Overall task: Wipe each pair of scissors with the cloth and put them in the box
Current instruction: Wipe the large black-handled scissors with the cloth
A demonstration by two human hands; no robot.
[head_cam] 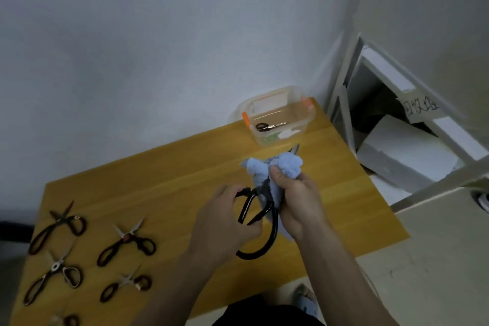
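A: What are the hands doing?
B: The left hand is gripping black-handled scissors; the right hand is clutching a blue cloth around their blades.
A: And the box?
B: The clear box is sitting behind on the wooden surface, holding one pair.

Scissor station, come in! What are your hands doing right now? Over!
Left hand grips black scissors handles. Right hand holds blue cloth around blades. One pair in box. Path clear.

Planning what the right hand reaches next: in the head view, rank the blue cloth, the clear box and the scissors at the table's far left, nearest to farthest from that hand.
1. Blue cloth, gripped by the right hand.
2. Clear box, beyond it at the table's back.
3. Far-left scissors, across the table.
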